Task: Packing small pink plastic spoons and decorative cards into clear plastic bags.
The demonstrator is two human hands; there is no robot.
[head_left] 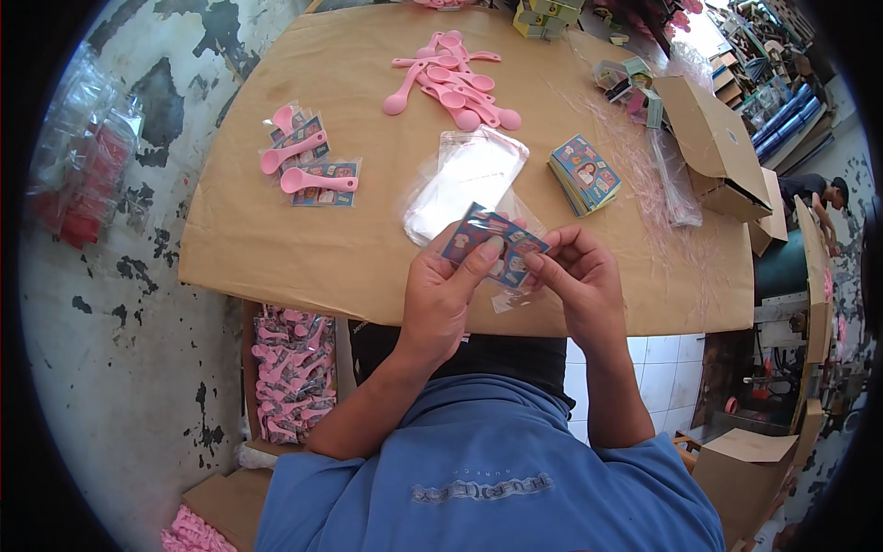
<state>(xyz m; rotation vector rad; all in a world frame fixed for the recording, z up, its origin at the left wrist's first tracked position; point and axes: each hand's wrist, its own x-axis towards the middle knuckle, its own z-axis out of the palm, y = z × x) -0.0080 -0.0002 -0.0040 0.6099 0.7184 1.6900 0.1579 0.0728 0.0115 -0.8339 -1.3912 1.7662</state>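
My left hand [441, 293] grips a blue printed card [465, 237], its thumb lying across the front. At the card's right edge my right hand [586, 283] pinches thumb against fingers. Clear plastic shows around and below the card; whether the card is fully inside a bag I cannot tell. Just beyond my hands lies a stack of clear plastic bags [469, 175]. A pile of similar cards [586, 172] sits to their right. Pink plastic scoops [451, 78] are heaped farther back. On the left, several bagged cards [346, 172] lie with pink scoops on them.
The brown paper-covered table [276, 244] has a rounded left side. An open cardboard box [708, 138] and loose plastic strands stand at the right. Below the table's left edge, a box holds packed pink scoops [294, 373]. Another person [819, 198] is at the far right.
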